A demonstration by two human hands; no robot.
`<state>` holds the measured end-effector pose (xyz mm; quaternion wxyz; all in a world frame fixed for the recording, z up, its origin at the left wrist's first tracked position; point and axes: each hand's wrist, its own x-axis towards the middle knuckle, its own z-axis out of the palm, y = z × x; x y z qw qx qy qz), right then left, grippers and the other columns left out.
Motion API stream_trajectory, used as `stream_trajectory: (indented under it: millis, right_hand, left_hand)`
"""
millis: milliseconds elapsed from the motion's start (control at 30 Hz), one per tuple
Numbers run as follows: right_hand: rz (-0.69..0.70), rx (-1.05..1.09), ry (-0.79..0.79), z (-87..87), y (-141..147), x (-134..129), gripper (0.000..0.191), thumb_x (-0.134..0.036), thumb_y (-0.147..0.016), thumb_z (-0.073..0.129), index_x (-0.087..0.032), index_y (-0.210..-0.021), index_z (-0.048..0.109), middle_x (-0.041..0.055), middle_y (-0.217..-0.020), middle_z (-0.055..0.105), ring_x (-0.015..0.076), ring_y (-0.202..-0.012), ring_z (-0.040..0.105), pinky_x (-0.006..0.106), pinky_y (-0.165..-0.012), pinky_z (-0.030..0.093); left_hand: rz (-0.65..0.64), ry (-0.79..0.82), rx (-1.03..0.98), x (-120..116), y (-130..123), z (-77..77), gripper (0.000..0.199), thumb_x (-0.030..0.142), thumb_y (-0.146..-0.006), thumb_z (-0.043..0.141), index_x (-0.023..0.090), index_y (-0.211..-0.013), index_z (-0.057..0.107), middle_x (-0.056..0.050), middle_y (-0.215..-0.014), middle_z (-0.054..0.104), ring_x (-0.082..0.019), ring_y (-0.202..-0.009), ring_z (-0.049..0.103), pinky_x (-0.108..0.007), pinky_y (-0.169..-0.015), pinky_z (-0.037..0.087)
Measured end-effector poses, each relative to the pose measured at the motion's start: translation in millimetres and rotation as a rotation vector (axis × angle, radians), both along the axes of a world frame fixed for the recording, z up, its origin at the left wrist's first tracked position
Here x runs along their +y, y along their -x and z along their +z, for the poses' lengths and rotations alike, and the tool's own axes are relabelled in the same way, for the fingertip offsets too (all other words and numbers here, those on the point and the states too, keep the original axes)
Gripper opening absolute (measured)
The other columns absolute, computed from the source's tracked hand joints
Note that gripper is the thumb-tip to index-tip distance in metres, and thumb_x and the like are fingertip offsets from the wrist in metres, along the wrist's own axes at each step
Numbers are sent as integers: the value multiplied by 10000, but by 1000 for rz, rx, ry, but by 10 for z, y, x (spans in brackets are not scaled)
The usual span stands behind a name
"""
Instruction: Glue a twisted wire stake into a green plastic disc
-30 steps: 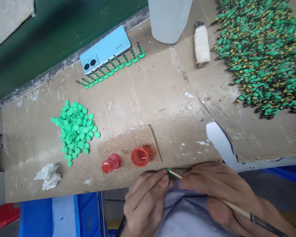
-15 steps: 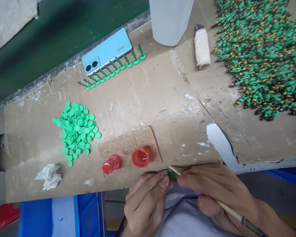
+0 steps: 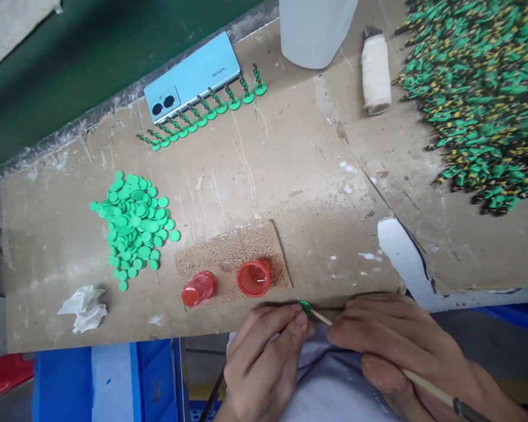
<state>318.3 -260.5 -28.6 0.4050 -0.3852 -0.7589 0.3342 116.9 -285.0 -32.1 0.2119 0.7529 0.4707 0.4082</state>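
My left hand (image 3: 268, 351) pinches a small green disc (image 3: 306, 307) between thumb and fingertips at the table's front edge. A thin wooden stick (image 3: 426, 387) with a dark section at its rear is gripped in my right hand (image 3: 400, 346). Its pale tip meets the edge of the disc, or lies just beside it. Just beyond my hands, an upright red cup (image 3: 253, 278) and a second red cup (image 3: 199, 288) stand on a rough brown card (image 3: 229, 246). The upright one holds some clear, shiny liquid.
Loose green discs (image 3: 136, 223) lie heaped at left, near a crumpled tissue (image 3: 84, 309). Small figures on green bases (image 3: 206, 111) line up along a light-blue phone (image 3: 193, 76). A wrapped blade tool (image 3: 376, 76) and a large pile of green-black figures (image 3: 484, 105) occupy the right.
The stick's tip has come down from just above the disc to its edge. My view has shifted slightly. Both hands keep their holds.
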Motion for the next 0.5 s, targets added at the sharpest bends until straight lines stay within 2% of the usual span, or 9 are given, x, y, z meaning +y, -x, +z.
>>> stream_trajectory:
  millis: [167,267,367,500]
  right_hand:
    - [15,-88,-2,46,28,1,390,-307,-1192,270,-225,-981,587,-3,-753,763,128,-616,715,288,-589,549]
    - [-7,-142,22,93,41,-13,379,-345,-1186,261,-241,-1014,582,-3,-733,758,142,-619,720,280,-613,588]
    - [-80,-227,-16,90,29,-84,353,-349,-1170,300,-246,-1067,622,-7,-757,777,169,-678,752,275,-761,658]
    - [-40,-338,-35,-38,-128,-266,398,-322,-1138,361,-270,-1103,754,16,-866,823,242,-820,788,320,-921,679]
  left_hand:
    - [-14,44,44,-12,34,43,119,51,-1010,708,101,-1089,782,-95,-1004,800,-190,-899,798,-273,-693,709]
    - [-43,86,60,-15,51,71,117,36,-998,712,83,-1082,778,-102,-1009,800,-185,-914,798,-261,-743,707]
    - [-37,90,39,-24,50,75,115,9,-976,720,63,-1061,776,-103,-1000,802,-171,-900,789,-241,-770,701]
    - [-15,85,14,-25,31,11,98,50,-1019,686,67,-1038,780,-88,-961,820,-150,-855,785,-219,-733,700]
